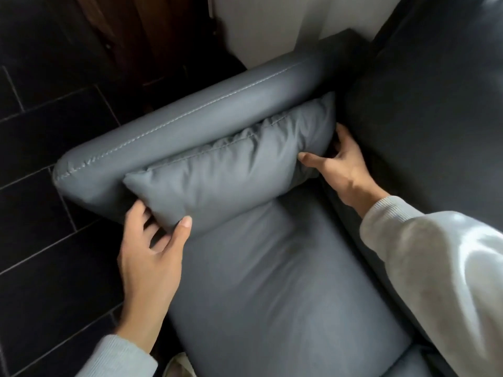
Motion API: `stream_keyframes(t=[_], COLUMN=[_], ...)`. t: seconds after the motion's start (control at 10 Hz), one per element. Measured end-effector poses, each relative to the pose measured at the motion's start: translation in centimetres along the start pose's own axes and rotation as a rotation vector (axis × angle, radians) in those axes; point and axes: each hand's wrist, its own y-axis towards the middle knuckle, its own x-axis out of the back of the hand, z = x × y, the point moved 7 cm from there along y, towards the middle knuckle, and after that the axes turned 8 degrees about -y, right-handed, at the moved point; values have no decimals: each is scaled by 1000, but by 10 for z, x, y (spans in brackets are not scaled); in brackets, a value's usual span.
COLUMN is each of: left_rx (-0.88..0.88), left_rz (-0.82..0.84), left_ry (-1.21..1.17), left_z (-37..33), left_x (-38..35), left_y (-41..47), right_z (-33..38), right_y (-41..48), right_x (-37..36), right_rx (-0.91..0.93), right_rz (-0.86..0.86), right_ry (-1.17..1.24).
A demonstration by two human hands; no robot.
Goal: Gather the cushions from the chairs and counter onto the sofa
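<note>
A grey-blue cushion (231, 170) leans on edge against the padded armrest (190, 123) of the grey-blue sofa, its lower edge on the sofa seat (272, 281). My left hand (152, 254) grips the cushion's near left corner, thumb on the front and fingers behind. At the far right end of the cushion, my right hand (343, 170) holds it with the thumb pressed into the fabric and the fingers curled behind. The cushion's back face is hidden.
The dark sofa backrest (430, 110) rises on the right. Black floor tiles (49, 219) lie to the left of the armrest. A white wall (272, 23) and dark wooden furniture (152, 36) stand beyond the sofa.
</note>
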Motion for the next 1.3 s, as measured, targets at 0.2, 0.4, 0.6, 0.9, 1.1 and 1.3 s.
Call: stream_keyframes(t=[0.2, 0.4, 0.6, 0.9, 1.1, 1.3], left_rx=[-10, -25, -67, -68, 6, 371], left_rz=[-56, -122, -47, -9, 22, 66], left_ry=[-6, 4, 43, 89, 150, 656], left_z=[13, 17, 22, 37, 37, 32], left_x=[-2, 16, 2, 6, 6, 14], left_y=[-6, -11, -3, 7, 6, -16], right_z=[-10, -3, -9, -30, -25, -15], right_y=[-3, -14, -7, -5, -23, -81], right_x=[-4, -9, -7, -20, -22, -3], right_rx=[17, 90, 90, 69, -45, -282], right_rz=[50, 66, 16, -50, 5, 147], right_ry=[24, -7, 12, 16, -234, -567])
